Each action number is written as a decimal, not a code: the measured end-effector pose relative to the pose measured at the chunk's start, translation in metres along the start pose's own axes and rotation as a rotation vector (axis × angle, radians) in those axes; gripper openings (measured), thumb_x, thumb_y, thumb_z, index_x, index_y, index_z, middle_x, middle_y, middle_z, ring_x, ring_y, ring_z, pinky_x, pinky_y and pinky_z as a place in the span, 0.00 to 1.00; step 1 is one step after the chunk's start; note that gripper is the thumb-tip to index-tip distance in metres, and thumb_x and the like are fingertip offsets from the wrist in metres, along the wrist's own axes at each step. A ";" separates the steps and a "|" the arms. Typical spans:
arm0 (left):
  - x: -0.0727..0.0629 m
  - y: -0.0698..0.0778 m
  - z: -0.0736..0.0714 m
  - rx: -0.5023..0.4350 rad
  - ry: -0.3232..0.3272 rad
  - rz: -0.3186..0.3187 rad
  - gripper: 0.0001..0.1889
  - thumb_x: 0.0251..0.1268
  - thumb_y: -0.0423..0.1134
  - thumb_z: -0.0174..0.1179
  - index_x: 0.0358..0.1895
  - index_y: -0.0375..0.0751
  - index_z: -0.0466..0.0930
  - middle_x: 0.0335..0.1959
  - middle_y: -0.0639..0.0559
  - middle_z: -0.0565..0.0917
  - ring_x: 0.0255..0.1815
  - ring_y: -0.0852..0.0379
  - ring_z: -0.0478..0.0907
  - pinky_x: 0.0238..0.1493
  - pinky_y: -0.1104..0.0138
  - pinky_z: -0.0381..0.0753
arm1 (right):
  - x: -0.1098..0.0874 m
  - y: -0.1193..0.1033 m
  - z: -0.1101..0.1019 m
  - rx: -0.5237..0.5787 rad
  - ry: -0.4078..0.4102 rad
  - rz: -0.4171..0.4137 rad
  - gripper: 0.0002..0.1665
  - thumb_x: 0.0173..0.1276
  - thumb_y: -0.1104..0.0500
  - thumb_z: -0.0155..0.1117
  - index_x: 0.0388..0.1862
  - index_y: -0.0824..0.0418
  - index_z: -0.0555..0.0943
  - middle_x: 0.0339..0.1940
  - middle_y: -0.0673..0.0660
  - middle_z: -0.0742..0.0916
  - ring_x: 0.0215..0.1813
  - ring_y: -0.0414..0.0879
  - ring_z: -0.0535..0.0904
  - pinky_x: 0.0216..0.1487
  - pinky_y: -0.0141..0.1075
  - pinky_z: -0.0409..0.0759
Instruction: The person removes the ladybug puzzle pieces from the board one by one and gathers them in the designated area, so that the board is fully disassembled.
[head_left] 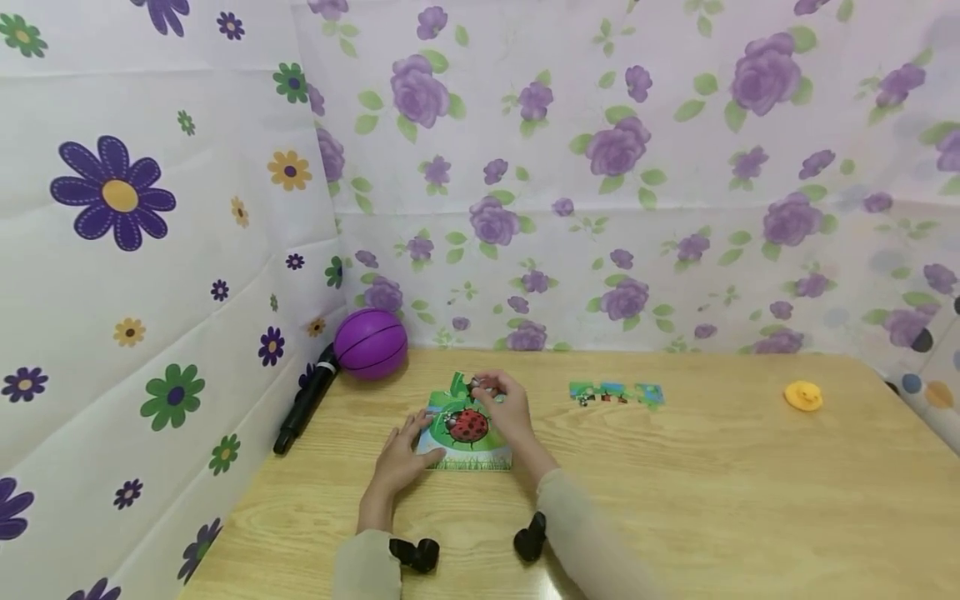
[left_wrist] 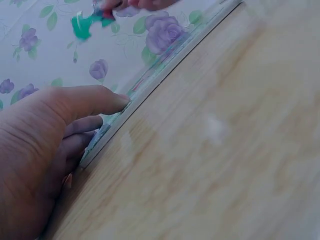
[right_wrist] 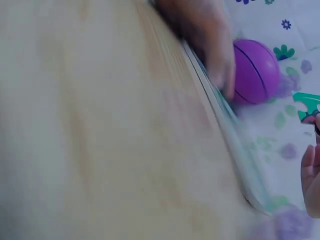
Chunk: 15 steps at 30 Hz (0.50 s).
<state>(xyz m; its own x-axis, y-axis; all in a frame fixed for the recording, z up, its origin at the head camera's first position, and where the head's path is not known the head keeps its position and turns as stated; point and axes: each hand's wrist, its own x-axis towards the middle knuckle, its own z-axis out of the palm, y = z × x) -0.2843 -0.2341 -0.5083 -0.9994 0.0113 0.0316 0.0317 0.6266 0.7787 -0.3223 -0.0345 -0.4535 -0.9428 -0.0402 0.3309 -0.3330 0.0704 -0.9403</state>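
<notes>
Ladybird puzzle board (head_left: pixel 468 433) lay flat on the tabletop (head_left: pixel 675 500), in front of the purple ball (head_left: pixel 371 343); left hand (head_left: pixel 401 458) pressed its near-left edge, fingers spread. Right hand (head_left: pixel 504 408) pinched a green piece (head_left: pixel 459 385) at the board's far edge: judged light, thin, stiff card, best taken by its rim.

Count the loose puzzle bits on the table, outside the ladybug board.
2. A green piece pinched in the right hand at the ladybug puzzle board's far edge, and a joined strip lying to its right. Hands may hide more.
</notes>
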 end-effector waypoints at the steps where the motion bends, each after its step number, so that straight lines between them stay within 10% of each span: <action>1: 0.000 0.000 0.001 -0.002 -0.002 -0.001 0.37 0.59 0.45 0.66 0.72 0.42 0.65 0.79 0.46 0.56 0.81 0.40 0.43 0.81 0.41 0.38 | 0.001 -0.005 -0.008 -0.008 -0.008 -0.005 0.14 0.64 0.70 0.64 0.48 0.72 0.81 0.40 0.70 0.85 0.36 0.42 0.75 0.36 0.24 0.75; 15: -0.003 0.002 -0.001 -0.027 -0.020 0.004 0.37 0.60 0.44 0.66 0.73 0.43 0.64 0.80 0.46 0.55 0.82 0.41 0.42 0.82 0.43 0.34 | 0.027 0.039 -0.149 -0.259 -0.137 0.087 0.19 0.69 0.58 0.64 0.57 0.62 0.79 0.46 0.63 0.86 0.43 0.42 0.80 0.40 0.35 0.85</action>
<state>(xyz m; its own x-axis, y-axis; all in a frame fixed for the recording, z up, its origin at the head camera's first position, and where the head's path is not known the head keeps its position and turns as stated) -0.2814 -0.2332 -0.5059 -0.9993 0.0294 0.0223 0.0356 0.6051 0.7954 -0.3629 0.1154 -0.4697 -0.9631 -0.1559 0.2193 -0.2600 0.3307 -0.9072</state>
